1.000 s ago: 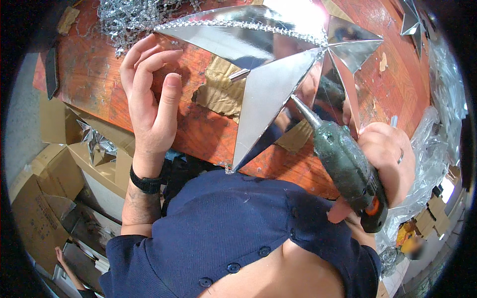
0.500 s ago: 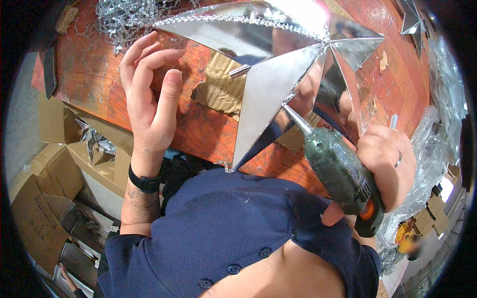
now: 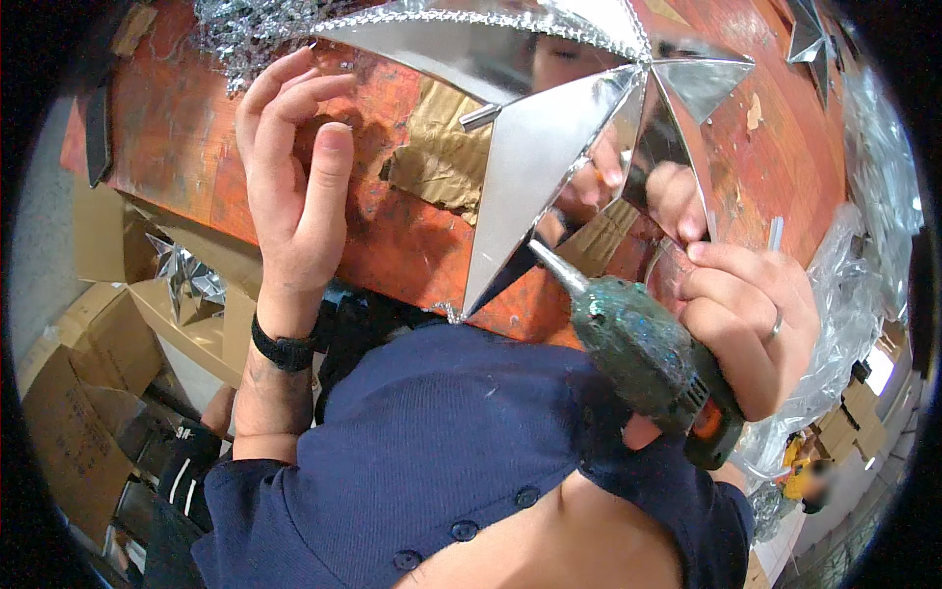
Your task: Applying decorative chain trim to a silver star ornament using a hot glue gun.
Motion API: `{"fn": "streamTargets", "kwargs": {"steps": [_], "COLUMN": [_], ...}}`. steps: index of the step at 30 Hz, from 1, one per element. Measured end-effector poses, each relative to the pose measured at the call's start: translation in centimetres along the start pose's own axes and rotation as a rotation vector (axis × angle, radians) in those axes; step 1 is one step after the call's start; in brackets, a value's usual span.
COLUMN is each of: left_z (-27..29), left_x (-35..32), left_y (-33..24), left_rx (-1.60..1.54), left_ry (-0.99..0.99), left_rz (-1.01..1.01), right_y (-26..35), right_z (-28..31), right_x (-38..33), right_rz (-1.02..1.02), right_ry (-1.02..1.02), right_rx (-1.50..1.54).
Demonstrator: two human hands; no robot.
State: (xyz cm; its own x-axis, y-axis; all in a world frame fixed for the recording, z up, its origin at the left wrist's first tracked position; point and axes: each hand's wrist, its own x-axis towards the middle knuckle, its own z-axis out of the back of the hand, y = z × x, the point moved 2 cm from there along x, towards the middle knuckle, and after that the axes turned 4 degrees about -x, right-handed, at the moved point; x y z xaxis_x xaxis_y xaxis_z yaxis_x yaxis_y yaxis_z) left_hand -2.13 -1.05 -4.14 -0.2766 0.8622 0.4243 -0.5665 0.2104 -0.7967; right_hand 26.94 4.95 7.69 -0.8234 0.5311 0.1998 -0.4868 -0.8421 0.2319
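A mirror-bright silver star (image 3: 535, 147) with raised, folded points lies at the far middle of the table. Beaded silver trim (image 3: 491, 18) runs along a ridge of its upper left point, and a short bit of trim hangs by the lower tip. My right hand (image 3: 751, 314) is wrapped round a dark green, worn hot glue gun (image 3: 638, 344). The gun's metal nozzle is at the edge of the star's lower point. My left hand (image 3: 294, 187) is raised with fingers apart and bent, its fingertips close to the upper left tip; I see nothing held in it.
Tangled silver trim (image 3: 245, 39) is heaped at the far left of the red-brown table (image 3: 392, 265). Brown paper (image 3: 437, 157) lies partly under the star. Clear plastic wrap (image 3: 829, 285) hangs at the right edge. Cardboard boxes (image 3: 74, 412) stand at lower left, by another person's dark sleeve (image 3: 186, 466).
The glue gun has slid down and left along the lower point's edge. The star has shifted slightly upward in view. Another person's dark sleeve has come in at lower left.
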Motion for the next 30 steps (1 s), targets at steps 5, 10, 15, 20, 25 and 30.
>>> {"fn": "streamTargets", "kwargs": {"steps": [5,10,15,20,25,30], "left_z": [1.1,0.7,1.2,1.7,2.1,2.2], "left_x": [-1.4,-3.9,-4.7,-4.7,-5.3,-5.4], "left_y": [-0.7,-5.2,-5.5,-6.2,-5.9,-5.9], "left_rx": [-0.276,-0.843,-0.708,-0.579,-0.538,-0.552], "left_ry": [0.15,0.464,0.7,0.776,0.815,0.874], "left_rz": [0.071,0.7,0.552,0.439,0.309,0.255], "right_y": [0.9,1.9,1.6,3.1,3.2,3.5], "right_z": [-0.7,-1.1,-1.9,-2.9,-3.6,-3.6], "right_x": [-0.7,-2.0,-3.3,-3.6,-3.7,-3.7], "right_rz": [0.005,-0.046,0.023,-0.051,-0.016,-0.029], "right_ry": [-0.062,-0.087,-0.037,-0.161,-0.151,-0.205], "right_rx": [0.076,0.168,0.228,0.308,0.332,0.289]}}
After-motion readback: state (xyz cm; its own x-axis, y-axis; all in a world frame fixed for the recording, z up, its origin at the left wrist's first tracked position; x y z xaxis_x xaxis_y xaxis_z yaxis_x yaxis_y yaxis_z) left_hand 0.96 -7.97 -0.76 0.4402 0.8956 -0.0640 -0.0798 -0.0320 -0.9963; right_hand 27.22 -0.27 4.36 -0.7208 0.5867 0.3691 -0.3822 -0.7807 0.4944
